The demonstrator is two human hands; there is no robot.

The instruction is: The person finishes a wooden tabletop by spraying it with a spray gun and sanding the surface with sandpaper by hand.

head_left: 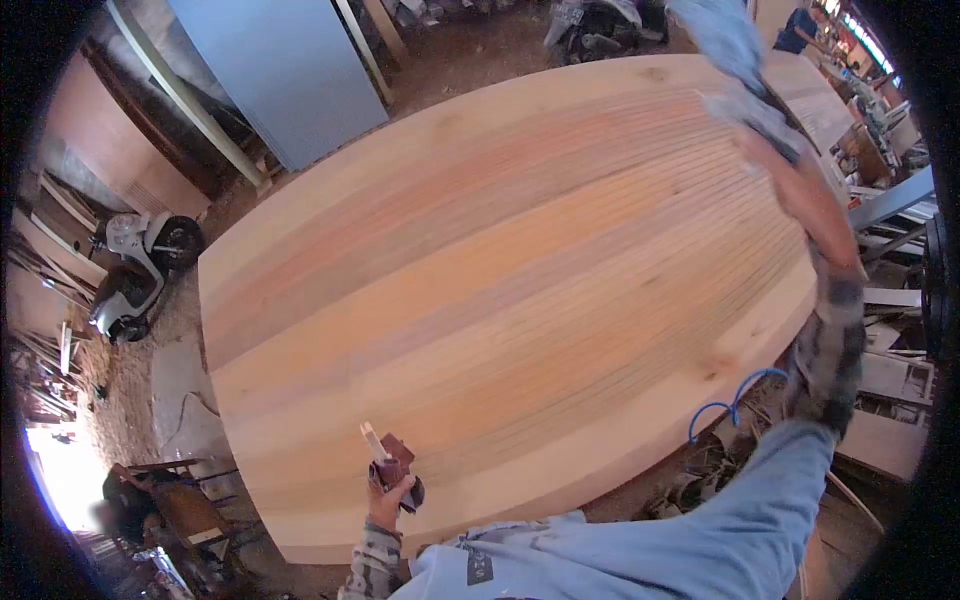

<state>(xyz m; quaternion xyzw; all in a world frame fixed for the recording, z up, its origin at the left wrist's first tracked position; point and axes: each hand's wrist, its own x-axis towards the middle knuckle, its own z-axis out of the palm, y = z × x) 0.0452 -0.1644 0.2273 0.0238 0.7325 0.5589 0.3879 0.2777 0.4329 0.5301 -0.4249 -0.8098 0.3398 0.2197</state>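
Note:
A large wooden panel [480, 290] of joined strips in several tones lies below me, with fine parallel grooves on its right part. My left hand [386, 500], near the panel's lower left edge, is closed around brown sandpaper-like pieces [398, 455] and a pale wooden stick [372, 440]. My right arm stretches to the panel's far right corner. Motion smears my right hand [765, 135]; its fingers and any hold cannot be made out. Beside it is a blurred light-blue, cloth-like thing [725, 40].
A blue coiled hose [735, 405] hangs at the near right edge. Scooters stand at the left [140, 270] and far side [600, 25]. A blue-grey board [285, 75] leans behind. One person [800, 30] is at the far right, another [130, 510] at the lower left.

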